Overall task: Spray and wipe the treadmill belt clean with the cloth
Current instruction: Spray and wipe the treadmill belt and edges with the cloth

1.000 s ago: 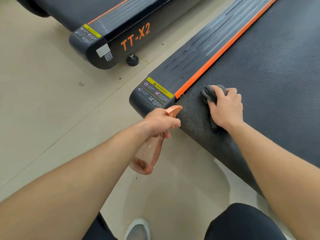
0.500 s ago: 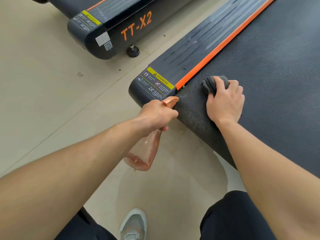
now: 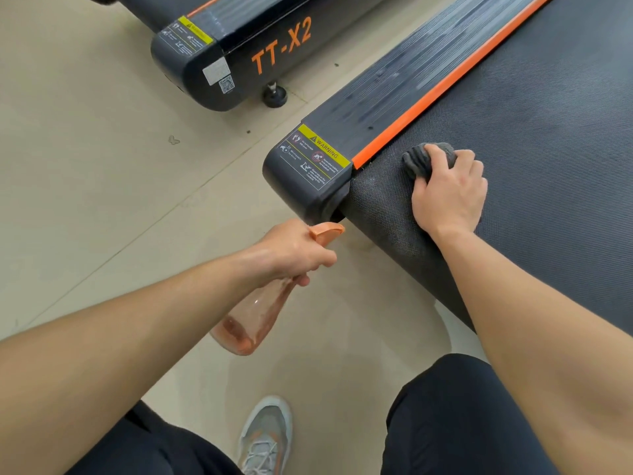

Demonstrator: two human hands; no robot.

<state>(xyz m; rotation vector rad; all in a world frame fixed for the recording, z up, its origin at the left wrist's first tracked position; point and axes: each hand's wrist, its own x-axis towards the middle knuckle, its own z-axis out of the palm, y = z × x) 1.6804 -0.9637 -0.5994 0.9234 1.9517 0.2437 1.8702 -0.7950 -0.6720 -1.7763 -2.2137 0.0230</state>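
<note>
The person crouches at the end of the treadmill. Their right hand (image 3: 448, 197) is curled over a bunched grey cloth (image 3: 419, 161), pressing it down on the treadmill belt (image 3: 548, 132) near its rear edge, just beside the orange strip (image 3: 445, 87) that borders the ribbed side rail (image 3: 394, 97). A yellow warning label (image 3: 317, 156) sits on the rail's end cap. Their left hand (image 3: 294, 250) is wrapped round the neck of a clear peach spray bottle (image 3: 253, 317), held tilted above the floor (image 3: 85, 166) just off the belt's end, nozzle towards the treadmill, a little liquid pooled at its base. A second treadmill (image 3: 212, 70) marked TT-X2 stands beyond. One grey shoe (image 3: 265, 437) shows below.
</note>
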